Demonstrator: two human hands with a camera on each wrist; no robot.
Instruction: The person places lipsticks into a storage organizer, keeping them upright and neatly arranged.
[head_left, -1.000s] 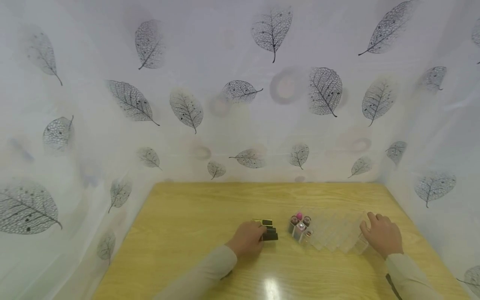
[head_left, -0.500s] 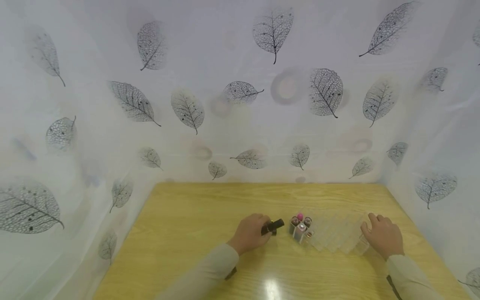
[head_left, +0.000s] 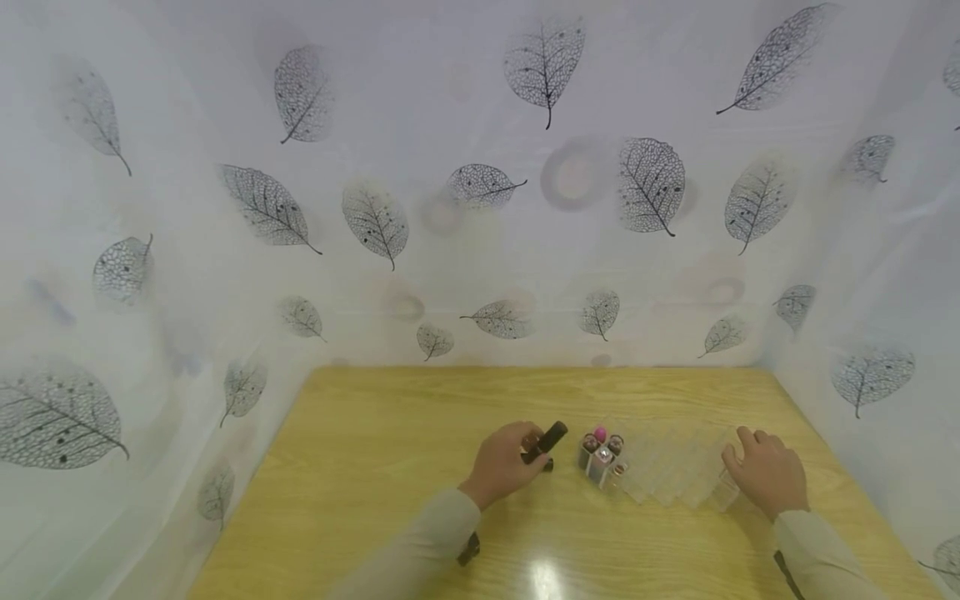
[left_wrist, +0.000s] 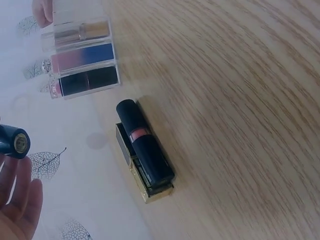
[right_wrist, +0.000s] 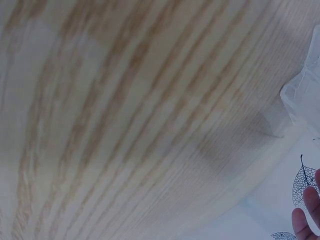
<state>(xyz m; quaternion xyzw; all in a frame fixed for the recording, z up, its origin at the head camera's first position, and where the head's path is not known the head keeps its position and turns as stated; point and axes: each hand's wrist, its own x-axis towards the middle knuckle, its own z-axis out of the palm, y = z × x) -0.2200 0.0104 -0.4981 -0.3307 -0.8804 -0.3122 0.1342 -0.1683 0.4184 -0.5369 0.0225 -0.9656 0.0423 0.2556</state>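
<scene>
My left hand [head_left: 501,467] holds a black lipstick tube [head_left: 546,442] slanted upward, just above the table and left of a clear plastic lipstick organizer [head_left: 667,467]. In the left wrist view the held tube [left_wrist: 15,141] shows its round end at the fingers [left_wrist: 19,192]. Below it, another black lipstick [left_wrist: 145,142] with a reddish band lies against a gold-and-black lipstick [left_wrist: 146,186]. My right hand [head_left: 768,471] rests at the organizer's right end, fingers over its edge. In the right wrist view, only some fingertips [right_wrist: 310,210] and the organizer's corner [right_wrist: 305,95] show.
Several lipsticks stand in the organizer's left end, among them a pink-topped one [head_left: 600,434] and one with a jewel-like top [head_left: 602,457]. Farther right its slots look unfilled. The wooden table [head_left: 390,408] is bordered by leaf-printed white sheeting [head_left: 480,250].
My left hand has picked up a black lipstick tube from the group on the table, moved slightly right, and tilted the tube more upright. The right hand has stayed at the organizer.
</scene>
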